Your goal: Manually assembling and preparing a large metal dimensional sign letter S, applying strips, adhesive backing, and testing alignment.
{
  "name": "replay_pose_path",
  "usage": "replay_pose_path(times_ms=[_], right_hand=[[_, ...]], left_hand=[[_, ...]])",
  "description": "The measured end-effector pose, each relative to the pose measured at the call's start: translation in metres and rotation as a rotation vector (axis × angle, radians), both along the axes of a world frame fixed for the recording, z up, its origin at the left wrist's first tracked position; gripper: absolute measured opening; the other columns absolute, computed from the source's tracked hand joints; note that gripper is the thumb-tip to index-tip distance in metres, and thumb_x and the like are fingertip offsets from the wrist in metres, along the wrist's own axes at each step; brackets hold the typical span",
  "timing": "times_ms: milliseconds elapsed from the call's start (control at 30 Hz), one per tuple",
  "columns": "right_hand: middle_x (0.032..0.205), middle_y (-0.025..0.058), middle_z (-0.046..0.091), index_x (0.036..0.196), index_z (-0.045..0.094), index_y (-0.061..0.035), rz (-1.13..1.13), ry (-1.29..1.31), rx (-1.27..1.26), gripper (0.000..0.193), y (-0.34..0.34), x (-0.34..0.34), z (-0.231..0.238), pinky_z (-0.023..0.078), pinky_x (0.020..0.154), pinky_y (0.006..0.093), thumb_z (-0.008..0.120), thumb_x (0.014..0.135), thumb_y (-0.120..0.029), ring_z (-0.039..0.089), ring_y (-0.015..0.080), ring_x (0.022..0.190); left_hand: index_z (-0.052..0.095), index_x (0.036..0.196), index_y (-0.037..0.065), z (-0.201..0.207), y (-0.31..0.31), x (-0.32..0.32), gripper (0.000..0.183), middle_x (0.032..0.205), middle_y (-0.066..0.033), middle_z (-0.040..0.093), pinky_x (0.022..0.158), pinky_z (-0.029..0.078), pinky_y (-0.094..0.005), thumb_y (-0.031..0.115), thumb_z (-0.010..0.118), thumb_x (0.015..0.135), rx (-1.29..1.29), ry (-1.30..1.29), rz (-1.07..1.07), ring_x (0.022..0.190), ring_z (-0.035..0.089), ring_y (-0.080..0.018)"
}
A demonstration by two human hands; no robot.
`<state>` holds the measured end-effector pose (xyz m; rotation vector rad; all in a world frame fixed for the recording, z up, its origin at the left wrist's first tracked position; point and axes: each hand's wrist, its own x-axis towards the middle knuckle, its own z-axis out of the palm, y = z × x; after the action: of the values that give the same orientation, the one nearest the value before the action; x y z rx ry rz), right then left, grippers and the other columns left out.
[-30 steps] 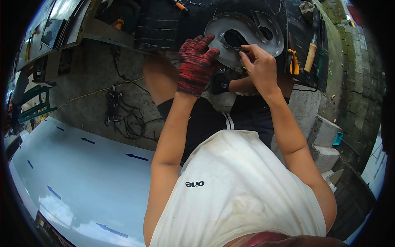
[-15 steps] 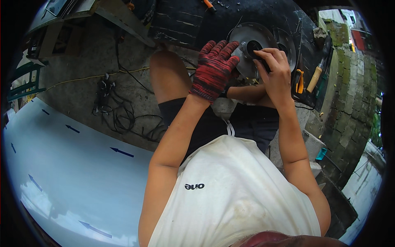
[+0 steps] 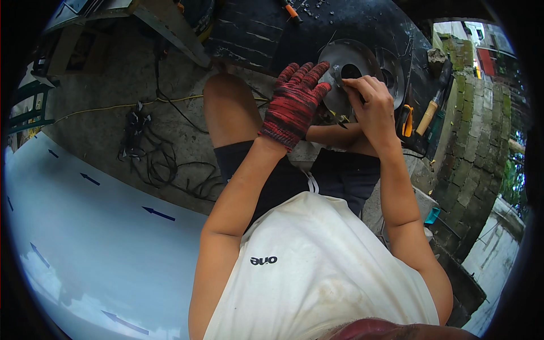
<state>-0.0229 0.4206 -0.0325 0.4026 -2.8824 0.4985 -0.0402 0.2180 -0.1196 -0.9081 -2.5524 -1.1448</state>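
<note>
A grey round metal disc (image 3: pixel 350 51) with a dark hole in its middle lies on the black work surface. My left hand (image 3: pixel 296 102), in a red-and-black knit glove, is at the disc's left edge, its fingers stretched out and holding nothing that shows. My right hand (image 3: pixel 371 102) is bare and hovers over the near side of the disc, just below the hole. Thumb and forefinger are pinched together; whatever sits between them is too small to make out. A second round metal piece (image 3: pixel 396 59) lies partly under the first, on its right.
An orange-handled tool (image 3: pixel 292 12) and small dark bits lie at the far side. To the right are orange-handled pliers (image 3: pixel 407 121) and a wooden-handled tool (image 3: pixel 427 117). Tangled black cable (image 3: pixel 161 161) lies on the floor, and a pale blue sheet (image 3: pixel 113 238) with arrows fills the lower left.
My right hand has moved from the edge of the hole toward the near left, its thumb and forefinger closing together. The gloved left hand stays nearly in place. The view has shifted slightly.
</note>
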Motion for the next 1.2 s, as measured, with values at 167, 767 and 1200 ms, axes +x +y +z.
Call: replay_pose_path(times_ms=[167, 767, 1200], right_hand=[[0.103, 0.0086, 0.075, 0.108, 0.079, -0.0067, 0.051, 0.095, 0.012, 0.025, 0.003, -0.035, 0.009, 0.057, 0.091, 0.0416, 0.085, 0.083, -0.005, 0.071, 0.0305, 0.097], [0.092, 0.0049, 0.072, 0.096, 0.078, -0.0065, 0.356, 0.197, 0.013, 0.016, 0.014, -0.113, -0.030, 0.060, 0.079, 0.0368, 0.085, 0.081, -0.008, 0.072, 0.0253, 0.089], [0.093, 0.0056, 0.073, 0.097, 0.079, -0.0075, 0.344, 0.206, 0.050, 0.017, 0.012, -0.111, -0.028, 0.060, 0.081, 0.0373, 0.085, 0.081, -0.009, 0.072, 0.0261, 0.090]], left_hand=[[0.072, 0.121, 0.017, 0.003, -0.003, -0.002, 0.052, 0.160, -0.0104, 0.057, 0.122, 0.038, -0.0529, 0.014, 0.087, 0.071, 0.029, -0.016, -0.023, 0.144, 0.056, -0.0314], [0.073, 0.125, 0.014, 0.004, 0.004, 0.005, 0.063, 0.150, -0.0166, 0.064, 0.115, 0.045, -0.0516, 0.015, 0.092, 0.065, 0.166, 0.003, 0.065, 0.128, 0.066, -0.0335], [0.070, 0.133, 0.017, -0.008, 0.006, 0.006, 0.056, 0.150, -0.0153, 0.064, 0.115, 0.046, -0.0521, 0.018, 0.083, 0.078, 0.089, 0.096, 0.077, 0.133, 0.065, -0.0301]])
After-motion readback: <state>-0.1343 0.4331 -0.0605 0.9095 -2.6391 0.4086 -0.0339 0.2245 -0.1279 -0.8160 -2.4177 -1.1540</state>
